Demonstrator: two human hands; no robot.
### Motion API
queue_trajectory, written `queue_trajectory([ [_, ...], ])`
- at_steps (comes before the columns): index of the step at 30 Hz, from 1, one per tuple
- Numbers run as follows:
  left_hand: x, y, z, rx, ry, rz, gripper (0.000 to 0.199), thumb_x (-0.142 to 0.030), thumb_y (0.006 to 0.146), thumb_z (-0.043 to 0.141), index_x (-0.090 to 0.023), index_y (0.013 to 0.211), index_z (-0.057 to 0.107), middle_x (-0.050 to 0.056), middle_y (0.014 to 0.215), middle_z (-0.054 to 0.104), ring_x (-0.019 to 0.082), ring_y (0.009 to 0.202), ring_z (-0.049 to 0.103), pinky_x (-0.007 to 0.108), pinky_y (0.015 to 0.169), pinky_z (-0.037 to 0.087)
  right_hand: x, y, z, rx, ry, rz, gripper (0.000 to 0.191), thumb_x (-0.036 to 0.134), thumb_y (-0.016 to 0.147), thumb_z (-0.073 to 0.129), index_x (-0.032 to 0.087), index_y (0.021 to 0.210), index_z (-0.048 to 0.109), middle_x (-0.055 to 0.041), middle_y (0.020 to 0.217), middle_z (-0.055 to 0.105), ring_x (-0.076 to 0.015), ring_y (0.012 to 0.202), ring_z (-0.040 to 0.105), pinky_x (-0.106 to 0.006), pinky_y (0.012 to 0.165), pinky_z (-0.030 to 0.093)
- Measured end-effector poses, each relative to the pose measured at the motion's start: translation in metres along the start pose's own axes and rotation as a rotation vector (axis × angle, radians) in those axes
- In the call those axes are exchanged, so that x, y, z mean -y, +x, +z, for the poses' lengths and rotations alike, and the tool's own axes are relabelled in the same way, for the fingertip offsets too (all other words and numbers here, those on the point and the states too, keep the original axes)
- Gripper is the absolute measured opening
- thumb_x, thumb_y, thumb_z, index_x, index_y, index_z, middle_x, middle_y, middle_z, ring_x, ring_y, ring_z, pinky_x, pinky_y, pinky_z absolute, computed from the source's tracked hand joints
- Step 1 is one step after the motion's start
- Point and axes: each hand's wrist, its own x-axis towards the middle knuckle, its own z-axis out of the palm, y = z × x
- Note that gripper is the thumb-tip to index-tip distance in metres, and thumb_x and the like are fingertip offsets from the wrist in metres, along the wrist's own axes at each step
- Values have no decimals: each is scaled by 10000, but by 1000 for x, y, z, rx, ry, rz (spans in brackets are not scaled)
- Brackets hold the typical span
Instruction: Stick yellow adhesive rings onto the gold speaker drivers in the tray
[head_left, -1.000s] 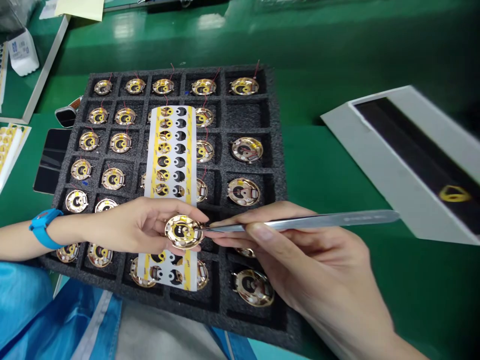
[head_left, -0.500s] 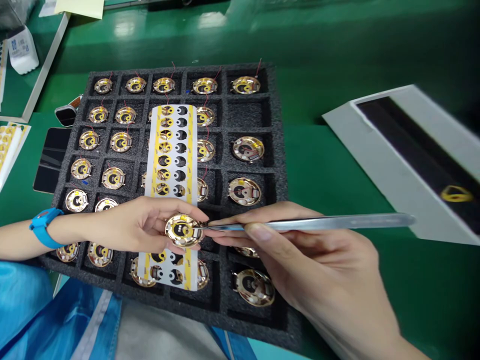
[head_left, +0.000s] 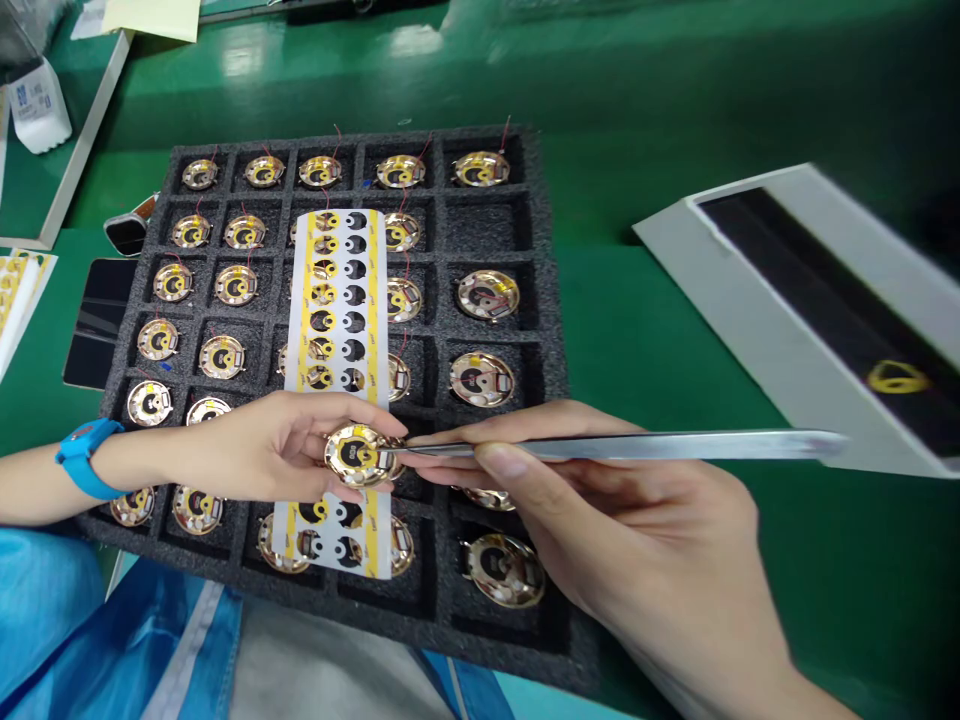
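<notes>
My left hand (head_left: 255, 447), with a blue band at its wrist, holds a round gold watch case (head_left: 352, 458) between thumb and fingers, its inner side facing up. Pinched in my right hand (head_left: 600, 520) are metal tweezers (head_left: 600, 447), whose tips touch the right part of that case. Beneath both hands lies a black foam tray (head_left: 559, 330) with similar gold cases in its compartments, several with thin red wires. A white and yellow sticker sheet (head_left: 341, 330) with black round stickers rests across the tray, partly covered by my left hand.
To the right stands a grey-white box (head_left: 750, 310) with a dark strip and a yellow loop. Left of the tray are a black phone (head_left: 101, 322) and a smartwatch (head_left: 129, 232). A white packet (head_left: 39, 108) and more sticker sheets (head_left: 22, 300) lie at the far left.
The view has shifted slightly, so most things appear a little further left. The tweezers' tips still meet the case, which is tilted a little differently in my left hand.
</notes>
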Motion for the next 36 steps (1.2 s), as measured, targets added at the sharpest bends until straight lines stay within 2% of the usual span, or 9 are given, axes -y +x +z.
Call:
queue_trajectory([
  [14, 0, 0, 1, -12, -30, -8, 419, -21, 794, 584, -191, 1174, 538, 31, 1024, 580, 98, 841, 581, 247, 779, 505, 3, -2, 1, -1, -61, -67, 174, 151, 844, 638, 277, 813, 755, 17, 777, 741, -120, 692, 741, -176, 687, 629],
  [22, -1, 0, 1, -15, -55, -5, 424, -5, 774, 597, -191, 1153, 551, 39, 1063, 606, 108, 892, 611, 274, 843, 512, 1, -6, 5, -11, -185, -148, 228, 137, 849, 615, 328, 847, 740, 29, 783, 743, -139, 682, 731, -228, 613, 636],
  [25, 1, 1, 1, -32, -56, 21, 409, 9, 764, 603, -179, 1124, 553, 33, 1028, 609, 109, 909, 621, 264, 851, 521, 1, -10, 7, -23, -223, -221, 272, 106, 834, 622, 346, 907, 728, 31, 836, 759, -168, 734, 739, -271, 642, 641],
  [31, 5, 5, 4, -128, -103, 76, 227, -40, 798, 602, -152, 994, 578, -4, 921, 593, 82, 816, 643, 202, 713, 567, -4, -13, 3, 122, -257, -428, 499, 9, 771, 647, 340, 1143, 679, 4, 1058, 752, -203, 892, 741, -290, 774, 636],
  [34, 5, 6, 5, -154, -99, 71, 178, -58, 795, 611, -143, 947, 576, -10, 847, 603, 87, 761, 648, 179, 624, 564, -12, -20, 8, 198, -257, -473, 393, 150, 811, 687, 346, 1152, 682, -17, 1136, 717, -235, 985, 711, -324, 857, 611],
  [36, 3, 6, 5, -165, -92, 75, 162, -55, 785, 614, -138, 919, 577, -21, 810, 594, 77, 711, 637, 156, 565, 543, -18, -31, 16, 143, -262, -501, 331, 247, 885, 612, 364, 1190, 660, -18, 1134, 719, -246, 1034, 692, -357, 876, 605],
])
